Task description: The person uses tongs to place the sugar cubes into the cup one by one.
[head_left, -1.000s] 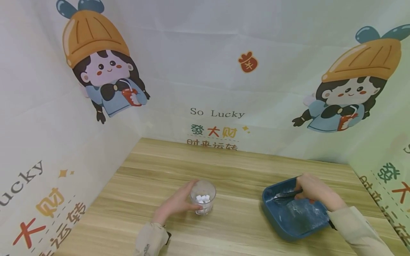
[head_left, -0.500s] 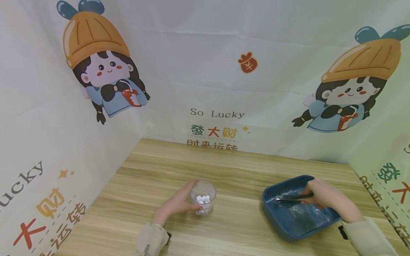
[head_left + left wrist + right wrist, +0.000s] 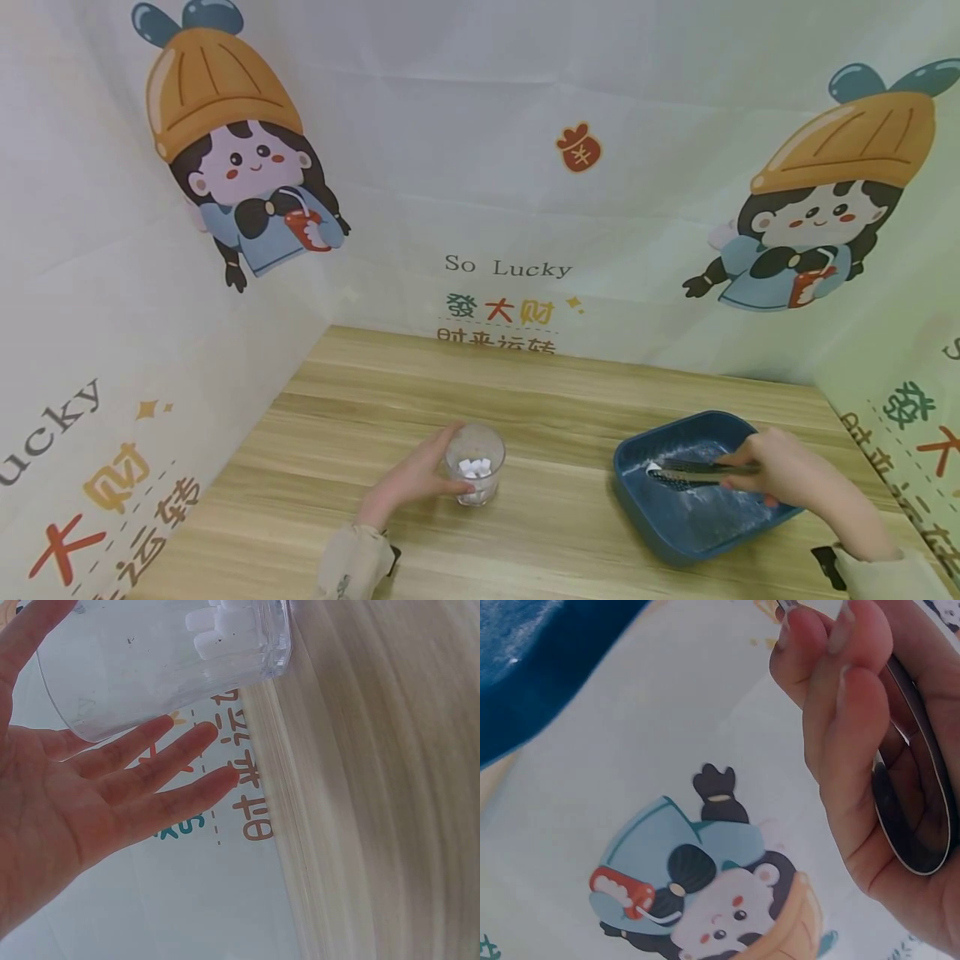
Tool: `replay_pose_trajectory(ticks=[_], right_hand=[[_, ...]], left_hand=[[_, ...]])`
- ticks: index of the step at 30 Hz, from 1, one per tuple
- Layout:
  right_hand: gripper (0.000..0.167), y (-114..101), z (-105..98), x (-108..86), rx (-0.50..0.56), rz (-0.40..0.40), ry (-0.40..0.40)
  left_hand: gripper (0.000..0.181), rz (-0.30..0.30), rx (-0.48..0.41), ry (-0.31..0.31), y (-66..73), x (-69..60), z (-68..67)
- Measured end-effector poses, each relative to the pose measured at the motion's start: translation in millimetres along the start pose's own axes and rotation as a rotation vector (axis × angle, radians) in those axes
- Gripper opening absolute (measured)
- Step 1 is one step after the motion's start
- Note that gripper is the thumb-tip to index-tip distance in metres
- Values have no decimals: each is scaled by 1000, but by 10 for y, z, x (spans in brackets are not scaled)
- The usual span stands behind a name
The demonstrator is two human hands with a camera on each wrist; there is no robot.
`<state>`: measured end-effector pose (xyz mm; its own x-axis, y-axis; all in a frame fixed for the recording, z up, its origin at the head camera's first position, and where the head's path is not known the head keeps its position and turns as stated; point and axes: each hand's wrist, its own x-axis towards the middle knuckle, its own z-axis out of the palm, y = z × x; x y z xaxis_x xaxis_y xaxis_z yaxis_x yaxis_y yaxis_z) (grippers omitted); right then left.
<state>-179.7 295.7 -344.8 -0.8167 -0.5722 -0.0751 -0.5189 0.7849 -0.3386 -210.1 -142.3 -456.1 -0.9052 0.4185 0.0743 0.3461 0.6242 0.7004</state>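
Observation:
A clear glass stands on the table, partly filled with small white cubes. My left hand holds it from the left, the thumb in front and the fingers behind. In the left wrist view the other fingers are spread, fairly straight, beside the glass. My right hand grips dark metal tongs over a blue tray. Between the tong tips, low in the tray, is a white cube. The right wrist view shows the curled fingers and the tongs' rounded end.
The wood-grain table has bare surface between the glass and the tray. White printed cloth hangs along the back and both sides.
My right hand has drawn back to the right and towards me, and the tongs now lie flatter in the tray, tips slightly further right. The left hand and glass stay put.

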Motion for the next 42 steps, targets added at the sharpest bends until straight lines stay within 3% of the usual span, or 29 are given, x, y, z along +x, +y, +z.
replay_pose_trajectory(ticks=[11,22,35,42], right_hand=[[24,-164,-63,-174,2,4,68],[35,-429,-74,-235,-58,-6,108],[28,-740,-91,17,-79,-255,254],[28,-956,-121,229,-63,-252,261]], left_hand=[[89,3,7,2,-3,0,10],[90,3,10,0,0,5,18],[89,3,-3,0,21,6,15],[89,-7,-9,5,27,7,9]])
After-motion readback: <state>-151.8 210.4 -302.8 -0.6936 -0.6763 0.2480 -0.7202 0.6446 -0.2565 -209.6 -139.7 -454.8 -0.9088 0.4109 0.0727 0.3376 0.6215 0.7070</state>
